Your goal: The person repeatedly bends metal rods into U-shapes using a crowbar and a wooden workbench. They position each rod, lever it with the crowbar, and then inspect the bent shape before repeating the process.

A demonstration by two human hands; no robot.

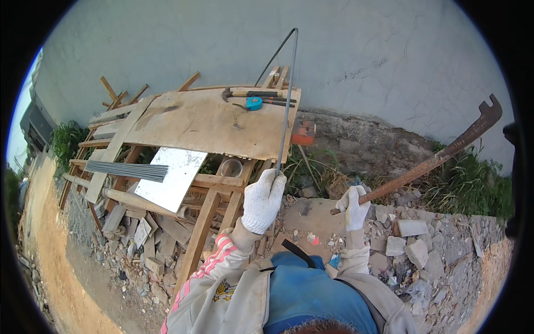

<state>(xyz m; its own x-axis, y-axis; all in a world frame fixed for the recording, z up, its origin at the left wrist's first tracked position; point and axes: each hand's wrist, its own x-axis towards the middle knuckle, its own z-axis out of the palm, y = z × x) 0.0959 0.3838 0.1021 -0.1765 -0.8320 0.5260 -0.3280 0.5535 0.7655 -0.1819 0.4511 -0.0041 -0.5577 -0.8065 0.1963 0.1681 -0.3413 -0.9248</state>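
My left hand (263,201), in a white knitted glove, is closed round the lower end of a thin steel rod (291,72). The rod rises past the table's right end and bends sharply at its top, its far leg slanting back down to the left. In my right hand (354,207), also gloved, is a rusty rebar bending bar (425,168), gripped near its plain end. Its notched, hooked head points up and to the right. A claw hammer (266,94), a blue tape measure (254,103) and a dark-handled tool (278,102) lie on the plywood table top (194,125).
A bundle of straight rods (127,170) rests across planks and a white board (178,175) at the table's near left. Wooden legs (197,239) jut toward me. Rubble (416,251) covers the ground right; a grey wall (378,55) stands behind.
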